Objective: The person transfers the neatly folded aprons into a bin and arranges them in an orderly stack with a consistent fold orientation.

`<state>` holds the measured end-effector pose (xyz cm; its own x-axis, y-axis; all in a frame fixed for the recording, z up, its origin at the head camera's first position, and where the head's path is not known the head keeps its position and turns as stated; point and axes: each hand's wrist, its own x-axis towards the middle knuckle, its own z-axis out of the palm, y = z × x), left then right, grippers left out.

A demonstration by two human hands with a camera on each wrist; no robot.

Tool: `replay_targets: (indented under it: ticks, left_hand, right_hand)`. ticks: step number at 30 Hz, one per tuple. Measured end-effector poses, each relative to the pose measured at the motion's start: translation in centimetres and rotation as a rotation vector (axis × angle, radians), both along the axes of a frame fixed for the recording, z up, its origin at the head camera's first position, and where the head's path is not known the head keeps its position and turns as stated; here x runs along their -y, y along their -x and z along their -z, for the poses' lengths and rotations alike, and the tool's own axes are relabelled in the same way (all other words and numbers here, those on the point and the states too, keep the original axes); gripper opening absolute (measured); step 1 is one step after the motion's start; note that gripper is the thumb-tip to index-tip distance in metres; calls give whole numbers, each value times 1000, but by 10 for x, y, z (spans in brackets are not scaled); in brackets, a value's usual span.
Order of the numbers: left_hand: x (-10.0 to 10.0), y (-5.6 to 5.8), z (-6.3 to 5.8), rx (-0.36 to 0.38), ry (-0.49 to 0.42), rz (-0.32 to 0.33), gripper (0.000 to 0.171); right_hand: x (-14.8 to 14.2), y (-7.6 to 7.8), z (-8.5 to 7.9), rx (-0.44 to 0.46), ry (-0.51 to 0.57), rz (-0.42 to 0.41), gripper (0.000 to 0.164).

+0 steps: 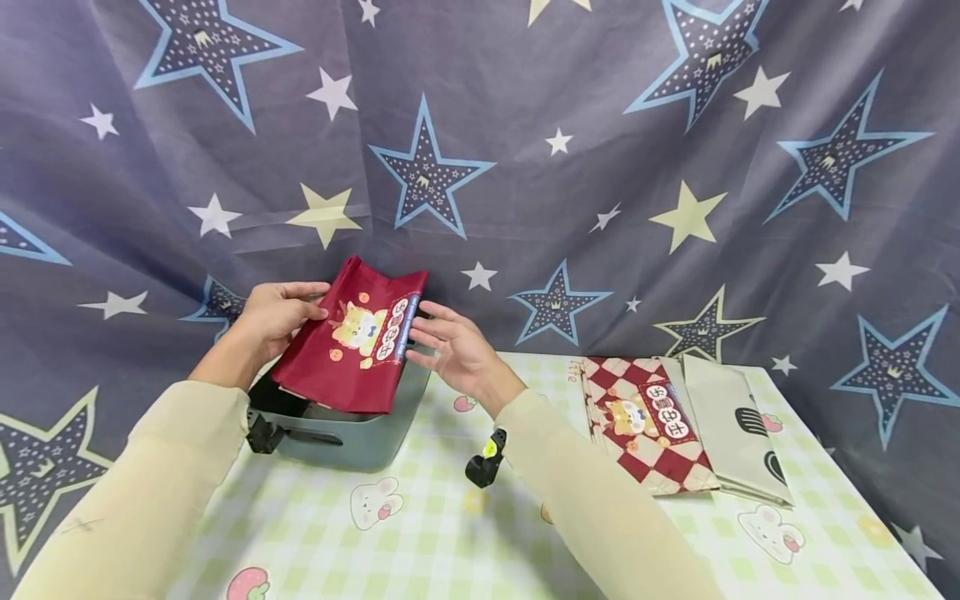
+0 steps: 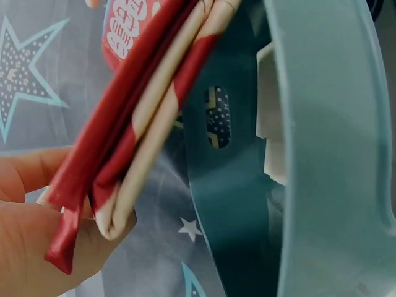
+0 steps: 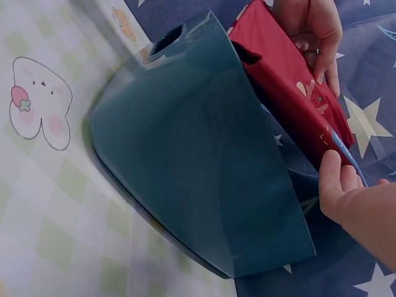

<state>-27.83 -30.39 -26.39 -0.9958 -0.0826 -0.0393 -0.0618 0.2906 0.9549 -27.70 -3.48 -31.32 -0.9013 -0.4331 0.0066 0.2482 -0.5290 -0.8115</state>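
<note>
A folded red cloth [image 1: 358, 342] with a cartoon animal print and a blue-edged label is held tilted over a grey-green plastic bin [image 1: 352, 442]. At the cloth's left edge, my left hand [image 1: 277, 321] pinches it between thumb and fingers. Seen from the left wrist, the folded layers [image 2: 154, 117] are red and cream. My right hand [image 1: 457, 346] has its fingers extended, the tips right at the blue-edged right side of the cloth. The right wrist view shows those fingertips [image 3: 331, 167] against the lower edge. Part of the bin's opening is hidden under the cloth.
On the right of the table lie a folded red-and-cream checked cloth [image 1: 645, 425] and, beside it, a folded pale cloth [image 1: 735, 425] with dark prints. A starry curtain [image 1: 480, 200] hangs behind the green-checked tablecloth [image 1: 420, 533]. Something white [image 2: 272, 124] shows inside the bin.
</note>
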Motion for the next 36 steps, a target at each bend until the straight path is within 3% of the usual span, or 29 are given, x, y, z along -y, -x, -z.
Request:
replay_targets:
  ticks: [12,19,32,36]
  left_hand:
    - [4,7,8,10,58,-17,55]
    - [6,8,14,55,61,-16,54]
    - [5,9,24,87,68,-9,54]
    - [6,12,31,64,128,-11,50]
  right_hand:
    - [8,4,15,69,52,-20,60]
    - [10,5,24,127,74,-38,61]
    - [5,4,24,155,82,-56,64]
    - [4,4,23,152,72,-20,57]
